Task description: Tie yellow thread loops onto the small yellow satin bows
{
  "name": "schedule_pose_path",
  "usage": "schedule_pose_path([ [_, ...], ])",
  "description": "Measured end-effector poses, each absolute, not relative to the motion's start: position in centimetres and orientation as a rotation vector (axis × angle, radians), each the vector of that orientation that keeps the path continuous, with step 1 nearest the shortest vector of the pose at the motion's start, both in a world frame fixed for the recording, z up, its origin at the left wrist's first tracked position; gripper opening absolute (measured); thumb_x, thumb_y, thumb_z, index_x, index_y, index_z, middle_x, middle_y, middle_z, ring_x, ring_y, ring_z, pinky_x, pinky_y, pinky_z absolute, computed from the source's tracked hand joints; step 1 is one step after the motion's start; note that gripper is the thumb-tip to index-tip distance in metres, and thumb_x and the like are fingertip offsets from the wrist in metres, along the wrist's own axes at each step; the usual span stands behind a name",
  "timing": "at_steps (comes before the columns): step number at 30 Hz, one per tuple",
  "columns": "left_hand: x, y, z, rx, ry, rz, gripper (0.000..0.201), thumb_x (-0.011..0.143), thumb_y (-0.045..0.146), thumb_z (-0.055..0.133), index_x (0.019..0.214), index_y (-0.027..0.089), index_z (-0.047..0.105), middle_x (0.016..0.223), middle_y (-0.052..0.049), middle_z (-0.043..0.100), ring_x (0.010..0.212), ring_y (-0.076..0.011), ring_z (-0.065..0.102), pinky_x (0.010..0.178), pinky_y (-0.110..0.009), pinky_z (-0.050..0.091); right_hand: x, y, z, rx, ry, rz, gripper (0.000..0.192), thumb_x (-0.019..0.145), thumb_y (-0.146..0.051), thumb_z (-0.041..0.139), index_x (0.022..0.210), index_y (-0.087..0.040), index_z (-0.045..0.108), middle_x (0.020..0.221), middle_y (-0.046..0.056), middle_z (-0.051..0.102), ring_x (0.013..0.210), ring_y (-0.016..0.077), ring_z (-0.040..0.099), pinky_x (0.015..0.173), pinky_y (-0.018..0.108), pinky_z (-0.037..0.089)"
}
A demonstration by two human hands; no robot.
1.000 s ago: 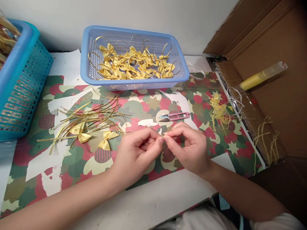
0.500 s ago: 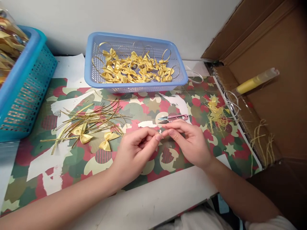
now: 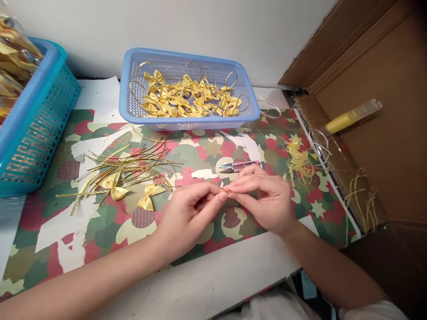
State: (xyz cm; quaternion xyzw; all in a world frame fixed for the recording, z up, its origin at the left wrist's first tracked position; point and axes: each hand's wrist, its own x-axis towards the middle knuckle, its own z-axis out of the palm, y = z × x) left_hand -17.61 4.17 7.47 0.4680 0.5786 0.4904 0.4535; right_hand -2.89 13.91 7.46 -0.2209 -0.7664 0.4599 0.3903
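My left hand (image 3: 190, 213) and my right hand (image 3: 267, 200) meet fingertip to fingertip above the patterned mat (image 3: 100, 222). Together they pinch a small piece (image 3: 226, 193) that is too tiny to identify. Pink thread snips (image 3: 238, 166) lie just beyond my right hand's fingers. To the left of my left hand lie two yellow satin bows (image 3: 150, 195) and a loose pile of gold cords (image 3: 130, 164).
A light blue basket (image 3: 190, 120) holding several yellow bows with gold loops stands at the back. A teal basket (image 3: 33, 129) sits at the far left. On the right are yellow thread scraps (image 3: 298, 158) and an open cardboard box (image 3: 383, 146) with a yellow tube (image 3: 350, 117).
My fingertips parted slightly half a second ago and have now pinched together again. The view has tilted down a little.
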Motion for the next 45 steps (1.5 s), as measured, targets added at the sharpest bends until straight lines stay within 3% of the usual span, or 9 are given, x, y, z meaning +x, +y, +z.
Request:
schedule_pose_path([
  [6, -17.7, 4.1, 7.4, 1.094, 1.416, 1.150, 0.026, 0.094, 0.033, 0.053, 0.078, 0.015, 0.064, 0.061, 0.003, 0.048, 0.055, -0.0099, 0.040, 0.049, -0.022, 0.032, -2.8, 13.9, 7.2, -0.524, -1.955, 1.117, 0.016, 0.078, -0.008, 0.073, 0.076, -0.024, 0.074, 0.072, 0.001, 0.075, 0.069, 0.0158, 0.062, 0.064, 0.033, 0.055],
  [23, -17.4, 4.2, 7.2, 1.087, 1.413, 1.206, 0.020, 0.092, 0.029, 0.056, 0.077, 0.016, 0.060, 0.062, 0.003, 0.050, 0.055, -0.0091, 0.044, 0.049, -0.021, 0.037, -2.7, 13.6, 6.4, -0.643, -1.991, 1.093, 0.011, 0.079, -0.013, 0.071, 0.076, -0.024, 0.069, 0.071, 0.000, 0.071, 0.072, 0.0164, 0.063, 0.071, 0.036, 0.055],
  [29, -17.5, 4.0, 7.7, 1.050, 1.445, 1.273, 0.022, 0.092, 0.026, 0.055, 0.072, 0.016, 0.055, 0.056, 0.005, 0.046, 0.049, -0.0062, 0.039, 0.044, -0.016, 0.032, -2.8, 14.1, 6.5, -0.731, -1.886, 1.165, 0.011, 0.079, -0.014, 0.073, 0.077, -0.025, 0.071, 0.083, 0.001, 0.072, 0.086, 0.0163, 0.065, 0.084, 0.037, 0.053],
  [35, -17.5, 4.1, 7.8, 1.051, 1.498, 1.317, 0.023, 0.090, 0.027, 0.056, 0.070, 0.017, 0.054, 0.052, 0.006, 0.041, 0.048, -0.0068, 0.036, 0.044, -0.017, 0.031, -2.8, 13.6, 6.8, -0.903, -1.796, 1.484, 0.005, 0.072, -0.023, 0.080, 0.074, -0.022, 0.075, 0.071, 0.001, 0.070, 0.069, 0.0137, 0.063, 0.062, 0.028, 0.054],
  [38, -17.4, 4.2, 7.8, 1.048, 1.511, 1.311, 0.023, 0.090, 0.029, 0.056, 0.071, 0.017, 0.055, 0.052, 0.006, 0.041, 0.047, -0.0070, 0.035, 0.043, -0.017, 0.030, -3.0, 13.2, 6.9, -0.954, -1.721, 1.639, 0.015, 0.069, -0.032, 0.082, 0.070, -0.020, 0.075, 0.067, 0.002, 0.070, 0.059, 0.0119, 0.061, 0.051, 0.024, 0.051],
  [45, -17.4, 4.2, 7.8, 1.071, 1.506, 1.329, 0.022, 0.089, 0.024, 0.057, 0.068, 0.017, 0.054, 0.049, 0.007, 0.041, 0.045, -0.0060, 0.036, 0.042, -0.015, 0.030, -3.1, 13.2, 7.0, -0.971, -1.680, 1.735, 0.021, 0.068, -0.038, 0.083, 0.069, -0.019, 0.074, 0.064, 0.001, 0.070, 0.054, 0.0104, 0.059, 0.047, 0.022, 0.049],
])
